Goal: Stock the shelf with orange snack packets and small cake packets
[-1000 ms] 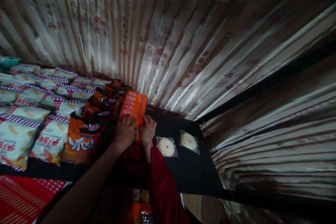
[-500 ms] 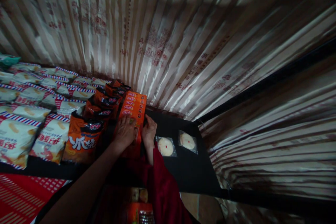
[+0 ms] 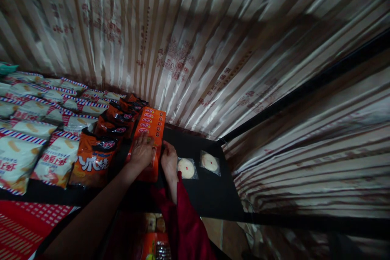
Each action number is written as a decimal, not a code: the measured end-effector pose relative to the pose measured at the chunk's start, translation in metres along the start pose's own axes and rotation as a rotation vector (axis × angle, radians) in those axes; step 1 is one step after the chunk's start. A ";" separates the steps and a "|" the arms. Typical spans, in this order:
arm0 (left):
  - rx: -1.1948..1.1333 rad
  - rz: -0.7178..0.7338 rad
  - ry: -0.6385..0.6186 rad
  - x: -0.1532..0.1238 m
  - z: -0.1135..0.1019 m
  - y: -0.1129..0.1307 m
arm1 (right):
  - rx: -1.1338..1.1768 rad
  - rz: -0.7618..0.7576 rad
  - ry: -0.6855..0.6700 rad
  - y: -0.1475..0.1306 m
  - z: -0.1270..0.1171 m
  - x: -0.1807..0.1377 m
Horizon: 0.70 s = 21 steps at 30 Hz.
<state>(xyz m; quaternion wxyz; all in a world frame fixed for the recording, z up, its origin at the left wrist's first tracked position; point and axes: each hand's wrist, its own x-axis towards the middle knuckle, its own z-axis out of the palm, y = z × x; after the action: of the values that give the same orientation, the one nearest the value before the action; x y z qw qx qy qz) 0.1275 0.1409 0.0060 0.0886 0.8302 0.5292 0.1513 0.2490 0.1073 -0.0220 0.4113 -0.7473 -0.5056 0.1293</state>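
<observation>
We are resting our left hand [image 3: 141, 152], fingers loosely spread, on overlapping flat, glossy orange packets [image 3: 152, 121] atop the flat black surface [image 3: 207, 199]; our right hand [image 3: 169, 158] is sitting half-curled beside their right edge, any pinch unclear. We are judging light, even pressure best for straight rows.

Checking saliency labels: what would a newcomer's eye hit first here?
Probably the flat orange rectangular packaging left of centre, under the left hand, the right hand beside its right edge. Then rows of white plastic snack bags at far left, and two pale round items in clear wrappers right of both hands.
</observation>
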 end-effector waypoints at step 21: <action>-0.195 0.247 -0.108 -0.056 -0.004 0.039 | -0.023 -0.048 0.084 -0.010 -0.032 -0.073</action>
<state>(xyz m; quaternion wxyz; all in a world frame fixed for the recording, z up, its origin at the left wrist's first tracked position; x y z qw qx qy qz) 0.1377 0.0739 0.0131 0.1779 0.8834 0.4004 0.1666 0.2284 0.0310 -0.0106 0.4264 -0.7444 -0.5072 0.0822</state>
